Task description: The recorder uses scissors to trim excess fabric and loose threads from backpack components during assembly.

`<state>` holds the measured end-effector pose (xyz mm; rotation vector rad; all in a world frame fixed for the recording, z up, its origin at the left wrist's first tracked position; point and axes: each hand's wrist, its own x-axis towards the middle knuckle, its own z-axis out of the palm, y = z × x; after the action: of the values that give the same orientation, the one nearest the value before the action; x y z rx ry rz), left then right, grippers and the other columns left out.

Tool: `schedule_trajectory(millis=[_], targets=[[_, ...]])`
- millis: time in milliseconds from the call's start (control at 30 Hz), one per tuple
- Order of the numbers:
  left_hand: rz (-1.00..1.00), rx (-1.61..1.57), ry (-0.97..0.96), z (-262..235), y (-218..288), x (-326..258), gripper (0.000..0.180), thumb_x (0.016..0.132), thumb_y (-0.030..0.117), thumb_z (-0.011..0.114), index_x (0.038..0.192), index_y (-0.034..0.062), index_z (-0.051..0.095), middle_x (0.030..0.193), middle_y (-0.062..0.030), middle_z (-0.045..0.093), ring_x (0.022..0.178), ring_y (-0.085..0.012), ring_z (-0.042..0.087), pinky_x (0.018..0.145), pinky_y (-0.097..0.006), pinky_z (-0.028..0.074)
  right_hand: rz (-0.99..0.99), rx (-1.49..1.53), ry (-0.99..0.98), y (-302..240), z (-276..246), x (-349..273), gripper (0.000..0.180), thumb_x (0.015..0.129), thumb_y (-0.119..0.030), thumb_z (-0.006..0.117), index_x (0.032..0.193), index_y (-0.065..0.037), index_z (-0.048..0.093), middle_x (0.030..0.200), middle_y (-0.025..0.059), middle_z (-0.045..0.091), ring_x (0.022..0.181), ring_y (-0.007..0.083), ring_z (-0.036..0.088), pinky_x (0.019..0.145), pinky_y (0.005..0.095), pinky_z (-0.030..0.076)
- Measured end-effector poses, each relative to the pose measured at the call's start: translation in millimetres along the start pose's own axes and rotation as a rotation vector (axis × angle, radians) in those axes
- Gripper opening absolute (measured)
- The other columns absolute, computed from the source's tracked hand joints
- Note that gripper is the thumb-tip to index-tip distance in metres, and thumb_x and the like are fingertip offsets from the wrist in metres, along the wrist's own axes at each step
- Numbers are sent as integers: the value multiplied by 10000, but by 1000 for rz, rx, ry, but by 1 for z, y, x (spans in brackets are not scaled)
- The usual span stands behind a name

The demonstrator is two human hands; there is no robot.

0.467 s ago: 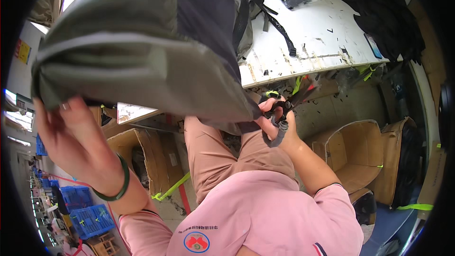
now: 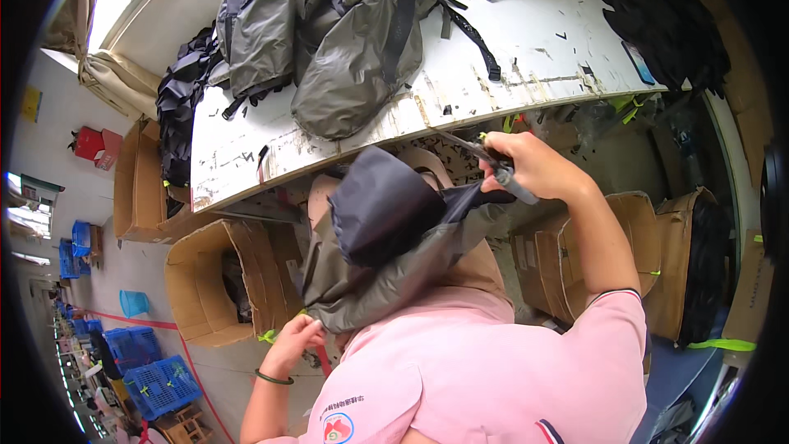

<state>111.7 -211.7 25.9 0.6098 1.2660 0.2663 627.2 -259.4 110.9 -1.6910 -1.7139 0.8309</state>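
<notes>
Both hands are gripping one thing between them: the right hand (image 2: 530, 166) is closing around a pair of scissors (image 2: 493, 166) together with a dark strap end of the grey-green backpack (image 2: 386, 251), while the left hand (image 2: 297, 344) is pinching the bag's lower edge down near the person's lap. Held this way, the fabric is being stretched taut between the two hands, probably so that the blades can reach a loose thread cleanly. The bag is hanging in front of the pink shirt (image 2: 493, 370), below the edge of the white worktop (image 2: 534, 57), where more finished backpacks (image 2: 329, 33) are lying in a heap. Open cardboard boxes (image 2: 222, 279) are standing on the floor beside the knees. Compared with half a second earlier, the bag is no longer being lifted high and filling the view; it is now lowered and turned, and the left hand is lower too.
</notes>
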Motion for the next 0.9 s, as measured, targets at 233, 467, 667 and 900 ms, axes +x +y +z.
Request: schedule_trajectory(millis=[233,467,667,900], targets=[[1024,924,50,73,74,36,108,867,50,694,826,0,607,728,-56,574,608,-116,510,561,-252,407,188,-184,323,25,39,9,199,766,-49,713,896,-31,563,833,163,667,787,378,637,695,421,485],[1236,1393,-122,114,97,130,211,804,145,751,986,70,674,1019,-119,653,1123,-328,559,986,-438,424,328,137,274,102,94,-28,278,789,-10,770,977,12,566,937,96,705,875,148,662,801,305,534],[1192,1463,-193,89,97,142,156,829,162,741,903,42,675,944,-105,676,1013,-328,613,921,-420,463,322,226,369,137,144,-10,209,817,-80,700,957,-21,557,885,166,674,852,371,651,745,395,495],[958,754,162,13,135,86,81,940,89,639,906,19,615,763,57,537,690,-11,449,600,-185,360,256,89,221,134,148,1,213,807,-65,707,963,-46,563,934,137,688,843,322,633,748,390,486]])
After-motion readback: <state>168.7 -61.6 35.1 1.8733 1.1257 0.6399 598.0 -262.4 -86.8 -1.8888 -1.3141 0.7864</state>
